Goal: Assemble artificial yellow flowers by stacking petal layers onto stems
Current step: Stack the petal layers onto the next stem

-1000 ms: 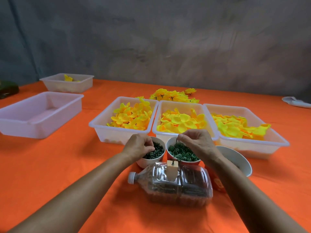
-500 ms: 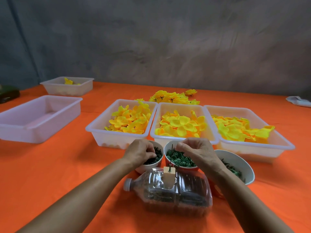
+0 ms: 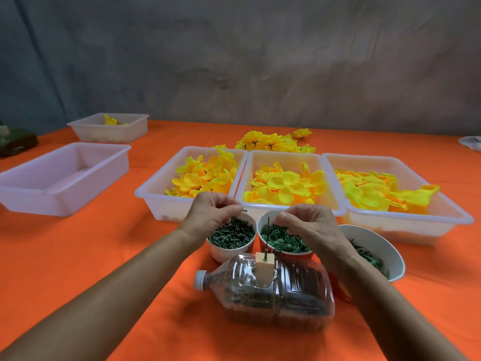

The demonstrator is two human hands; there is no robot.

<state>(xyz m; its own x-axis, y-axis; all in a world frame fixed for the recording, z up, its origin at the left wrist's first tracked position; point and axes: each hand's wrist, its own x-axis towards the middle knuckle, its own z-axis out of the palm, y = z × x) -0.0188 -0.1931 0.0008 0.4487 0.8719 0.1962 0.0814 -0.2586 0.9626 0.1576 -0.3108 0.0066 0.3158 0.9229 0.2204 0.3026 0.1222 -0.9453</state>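
Note:
My left hand (image 3: 214, 211) pinches a small dark green stem piece (image 3: 244, 210) above the white cup of stem pieces (image 3: 231, 235). Over the red cup of green rings (image 3: 283, 241) hovers my right hand (image 3: 309, 225) with curled fingers; whether it holds anything is hidden. A thin needle (image 3: 267, 239) stands upright in a wooden block (image 3: 264, 270) on a plastic bottle (image 3: 273, 290) lying on its side. Three white trays behind hold yellow petals: left (image 3: 205, 175), middle (image 3: 283, 186), right (image 3: 377, 191).
A white bowl (image 3: 377, 246) with green pieces stands at the right. A pile of finished yellow flowers (image 3: 273, 143) lies behind the trays. An empty tray (image 3: 62, 178) and a smaller tray (image 3: 109, 127) sit at the left on the orange cloth (image 3: 104, 256).
My left hand has lifted out of the white cup with a stem piece pinched. My right hand has risen a little above the ring cup.

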